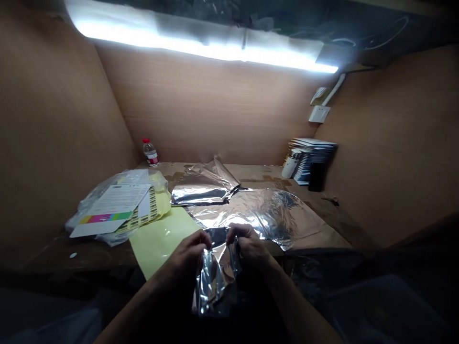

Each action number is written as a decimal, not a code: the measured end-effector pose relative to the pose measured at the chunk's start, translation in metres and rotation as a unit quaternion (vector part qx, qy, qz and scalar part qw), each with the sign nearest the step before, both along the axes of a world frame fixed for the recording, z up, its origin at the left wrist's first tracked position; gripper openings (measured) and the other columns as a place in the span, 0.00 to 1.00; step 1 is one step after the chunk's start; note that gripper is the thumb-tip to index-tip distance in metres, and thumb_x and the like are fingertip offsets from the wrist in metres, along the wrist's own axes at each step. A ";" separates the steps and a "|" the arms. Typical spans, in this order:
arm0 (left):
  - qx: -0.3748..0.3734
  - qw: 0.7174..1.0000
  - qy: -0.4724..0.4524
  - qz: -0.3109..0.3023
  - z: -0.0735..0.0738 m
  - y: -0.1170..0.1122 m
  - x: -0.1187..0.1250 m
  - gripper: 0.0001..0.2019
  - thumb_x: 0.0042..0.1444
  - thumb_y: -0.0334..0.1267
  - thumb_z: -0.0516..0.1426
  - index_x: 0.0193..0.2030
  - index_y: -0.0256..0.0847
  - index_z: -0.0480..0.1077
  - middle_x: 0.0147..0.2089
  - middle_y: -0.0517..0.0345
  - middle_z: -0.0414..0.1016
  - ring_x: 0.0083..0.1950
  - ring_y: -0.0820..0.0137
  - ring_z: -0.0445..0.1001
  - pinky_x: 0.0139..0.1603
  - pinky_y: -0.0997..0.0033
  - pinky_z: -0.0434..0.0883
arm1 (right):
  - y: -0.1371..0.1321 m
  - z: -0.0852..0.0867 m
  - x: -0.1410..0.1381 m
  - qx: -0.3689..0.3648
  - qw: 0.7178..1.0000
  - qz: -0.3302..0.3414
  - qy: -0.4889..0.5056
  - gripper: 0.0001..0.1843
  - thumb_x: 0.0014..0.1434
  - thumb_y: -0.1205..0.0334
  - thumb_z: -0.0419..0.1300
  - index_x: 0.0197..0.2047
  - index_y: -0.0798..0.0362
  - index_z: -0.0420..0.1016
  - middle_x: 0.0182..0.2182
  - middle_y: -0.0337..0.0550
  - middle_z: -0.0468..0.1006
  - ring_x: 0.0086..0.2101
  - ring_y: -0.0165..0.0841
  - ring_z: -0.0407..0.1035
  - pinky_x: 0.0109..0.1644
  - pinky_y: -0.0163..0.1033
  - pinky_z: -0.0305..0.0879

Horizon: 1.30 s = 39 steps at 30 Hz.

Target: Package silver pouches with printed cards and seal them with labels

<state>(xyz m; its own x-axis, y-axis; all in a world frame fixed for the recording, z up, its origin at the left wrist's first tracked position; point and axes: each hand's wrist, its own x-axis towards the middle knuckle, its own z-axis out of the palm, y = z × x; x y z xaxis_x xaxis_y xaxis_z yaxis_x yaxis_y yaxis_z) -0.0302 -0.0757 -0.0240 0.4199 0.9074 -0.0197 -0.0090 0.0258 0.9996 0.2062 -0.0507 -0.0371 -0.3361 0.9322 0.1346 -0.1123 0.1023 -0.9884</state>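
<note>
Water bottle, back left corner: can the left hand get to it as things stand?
Probably not right now. The left hand is pinching the silver bag together with the right hand, and the water bottle stands far back by the wall, beyond the bagged papers.

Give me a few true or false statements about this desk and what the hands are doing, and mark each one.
The left hand and right hand both grip a silver foil bag. True.
The water bottle has a blue cap. False: its cap is red.
A yellow sheet lies on the table. True.
The stack of booklets stands at the back left. False: it is at the back right.
</note>
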 end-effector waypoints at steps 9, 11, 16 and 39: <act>0.167 0.933 0.240 0.207 -0.015 0.010 -0.038 0.15 0.62 0.48 0.60 0.50 0.43 0.71 0.53 0.50 0.78 0.48 0.62 0.78 0.48 0.65 0.76 | -0.015 -0.022 -0.034 -0.091 0.996 -0.014 0.001 0.31 0.57 0.38 0.70 0.53 0.54 0.79 0.39 0.51 0.82 0.38 0.44 0.77 0.44 0.45 0.73; 0.127 0.885 0.317 0.316 0.003 0.042 -0.091 0.16 0.66 0.49 0.54 0.51 0.40 0.71 0.59 0.44 0.76 0.56 0.58 0.76 0.56 0.59 0.74 | -0.014 -0.029 -0.027 -0.104 0.993 -0.047 -0.020 0.32 0.58 0.36 0.68 0.53 0.53 0.79 0.39 0.51 0.83 0.36 0.44 0.77 0.39 0.43 0.73; -0.005 0.758 0.428 0.492 0.039 0.103 -0.222 0.35 0.48 0.51 0.68 0.56 0.27 0.69 0.69 0.16 0.60 0.74 0.25 0.49 0.67 0.23 0.51 | -0.013 -0.026 -0.010 -0.123 0.992 -0.024 -0.032 0.30 0.58 0.35 0.67 0.54 0.48 0.81 0.44 0.50 0.83 0.40 0.46 0.78 0.42 0.44 0.75; -0.156 0.914 -0.353 0.122 0.001 -0.027 -0.064 0.26 0.56 0.53 0.67 0.56 0.40 0.78 0.47 0.46 0.84 0.55 0.46 0.80 0.56 0.51 0.77 | 0.045 0.024 -0.126 -0.155 0.938 0.087 0.297 0.14 0.60 0.54 0.72 0.43 0.56 0.82 0.30 0.39 0.79 0.30 0.29 0.73 0.36 0.33 0.70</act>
